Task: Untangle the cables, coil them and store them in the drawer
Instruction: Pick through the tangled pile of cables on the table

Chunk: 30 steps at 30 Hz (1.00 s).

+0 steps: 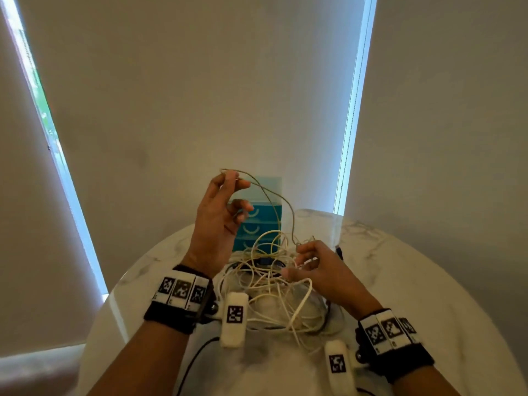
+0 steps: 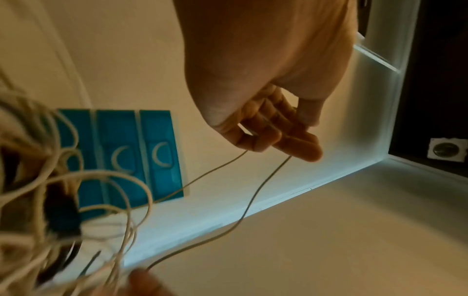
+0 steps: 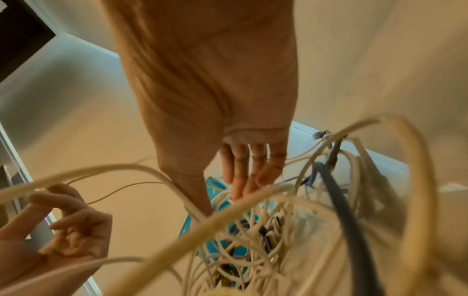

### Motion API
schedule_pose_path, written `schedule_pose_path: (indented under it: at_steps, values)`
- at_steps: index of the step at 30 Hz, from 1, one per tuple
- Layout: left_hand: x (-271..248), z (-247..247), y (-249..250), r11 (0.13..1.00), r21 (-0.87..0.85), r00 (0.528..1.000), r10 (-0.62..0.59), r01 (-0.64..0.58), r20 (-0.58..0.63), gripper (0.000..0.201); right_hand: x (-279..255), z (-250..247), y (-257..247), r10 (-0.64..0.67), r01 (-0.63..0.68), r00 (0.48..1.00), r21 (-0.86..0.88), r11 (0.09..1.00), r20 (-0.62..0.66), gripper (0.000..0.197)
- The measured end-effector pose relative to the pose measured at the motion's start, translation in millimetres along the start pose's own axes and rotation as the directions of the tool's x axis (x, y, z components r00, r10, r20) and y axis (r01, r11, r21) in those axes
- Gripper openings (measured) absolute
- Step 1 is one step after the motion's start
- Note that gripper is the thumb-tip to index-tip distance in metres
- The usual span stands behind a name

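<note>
A tangle of white cables (image 1: 271,284) lies mid-table in front of a blue three-drawer unit (image 1: 258,221) whose drawers are closed. My left hand (image 1: 235,178) is raised above the drawers and pinches a loop of a thin cable (image 1: 274,201) between thumb and forefinger. That cable runs down to my right hand (image 1: 300,261), whose curled fingers hold it at the tangle's top. The left wrist view shows the left hand (image 2: 278,138), both strands of the thin cable (image 2: 253,196) and the drawer unit (image 2: 162,160). In the right wrist view, the right hand (image 3: 240,180) reaches into the tangle (image 3: 253,240).
The round marble table (image 1: 414,295) stands against a wall with blinds. A dark grey cable (image 3: 339,200) runs through the tangle. A black cable (image 1: 194,358) trails off the near edge. A dark connector (image 1: 339,250) lies right of the pile.
</note>
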<state>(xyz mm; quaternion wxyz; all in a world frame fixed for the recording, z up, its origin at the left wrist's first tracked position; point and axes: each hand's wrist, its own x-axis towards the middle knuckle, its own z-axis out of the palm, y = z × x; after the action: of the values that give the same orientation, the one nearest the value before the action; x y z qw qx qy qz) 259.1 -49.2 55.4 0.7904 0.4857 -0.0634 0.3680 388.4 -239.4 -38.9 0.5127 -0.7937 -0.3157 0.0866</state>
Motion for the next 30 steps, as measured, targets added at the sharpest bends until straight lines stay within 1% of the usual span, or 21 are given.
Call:
schedule_pose_path:
  at_steps: [1, 3, 5, 6, 8, 10, 11, 13, 15, 17, 19, 21, 24, 26, 28, 30]
  values:
    - [-4.5, 1.3, -4.3, 0.999, -0.031, 0.999, -0.030, 0.031, 0.031, 0.016, -0.1, 0.9, -2.2, -0.019, 0.022, 0.997, 0.050, 0.999, -0.068, 0.065]
    - [-14.9, -0.1, -19.2, 0.993, -0.044, 0.991, -0.107, 0.110, 0.074, 0.020, -2.1, 2.8, -10.0, -0.048, 0.066, 0.979, 0.084, 0.994, -0.200, 0.068]
    - [-22.3, -2.2, -36.5, 0.982, 0.004, 0.978, -0.188, 0.189, 0.092, 0.019, -4.0, 4.7, -15.6, -0.056, 0.082, 0.953, 0.074, 0.994, -0.296, 0.068]
    - [-24.6, -2.2, -43.6, 0.976, 0.033, 0.972, -0.216, 0.213, 0.091, 0.018, -4.7, 4.1, -17.7, -0.048, 0.079, 0.935, 0.073, 0.994, -0.351, 0.065]
    - [-28.5, -2.5, -51.6, 0.972, 0.065, 0.969, -0.233, 0.227, 0.086, 0.016, -5.1, 0.2, -18.3, -0.010, 0.075, 0.884, 0.121, 0.990, -0.468, 0.055]
    - [-30.4, -5.0, -51.3, 0.973, 0.060, 0.971, -0.225, 0.221, 0.082, 0.016, -3.4, -6.9, -16.7, 0.030, 0.095, 0.835, 0.198, 0.976, -0.550, 0.046]
    - [-31.7, -7.8, -50.3, 0.975, 0.058, 0.973, -0.221, 0.217, 0.070, 0.016, -2.4, -10.0, -14.2, 0.045, 0.100, 0.820, 0.221, 0.970, -0.570, 0.042]
    - [-33.5, -15.1, -49.6, 0.977, 0.036, 0.977, -0.209, 0.208, 0.033, 0.016, -2.4, -16.2, -10.9, 0.065, 0.102, 0.809, 0.248, 0.963, -0.584, 0.037]
    - [-32.5, -23.7, -48.9, 0.978, -0.033, 0.978, -0.205, 0.205, -0.025, 0.016, -5.4, -18.2, -12.2, 0.081, 0.093, 0.814, 0.268, 0.959, -0.575, 0.036]
    - [-30.9, -30.8, -50.2, 0.975, -0.065, 0.973, -0.218, 0.213, -0.079, 0.014, -7.4, -15.5, -11.4, 0.060, 0.094, 0.848, 0.261, 0.961, -0.527, 0.033]
    - [-27.9, -38.0, -52.6, 0.977, -0.029, 0.970, -0.212, 0.210, -0.116, 0.015, -9.1, -11.9, -14.7, 0.027, 0.112, 0.888, 0.273, 0.955, -0.459, 0.030]
    - [-25.4, -45.4, -54.8, 0.977, 0.028, 0.969, -0.207, 0.212, -0.133, 0.021, -11.8, -10.5, -25.3, 0.022, 0.143, 0.922, 0.393, 0.909, -0.386, 0.032]
    - [-25.0, -47.3, -56.0, 0.957, 0.159, 0.969, -0.235, 0.244, -0.074, 0.043, -16.8, -10.8, -43.9, -0.031, 0.199, 0.959, 0.596, 0.778, -0.280, 0.032]
    - [-26.4, -43.5, -57.4, 0.941, 0.233, 0.968, -0.249, 0.245, -0.012, 0.047, -19.2, -8.5, -49.4, -0.065, 0.198, 0.974, 0.672, 0.713, -0.218, 0.030]
    - [-28.8, -39.7, -57.5, 0.918, 0.328, 0.966, -0.252, 0.221, 0.053, 0.047, -19.9, -2.3, -49.7, -0.065, 0.166, 0.984, 0.713, 0.681, -0.167, 0.030]
    - [-32.3, -39.6, -58.1, 0.886, 0.418, 0.957, -0.268, 0.200, 0.109, 0.047, -19.1, 3.4, -47.1, -0.051, 0.139, 0.989, 0.720, 0.680, -0.142, 0.031]
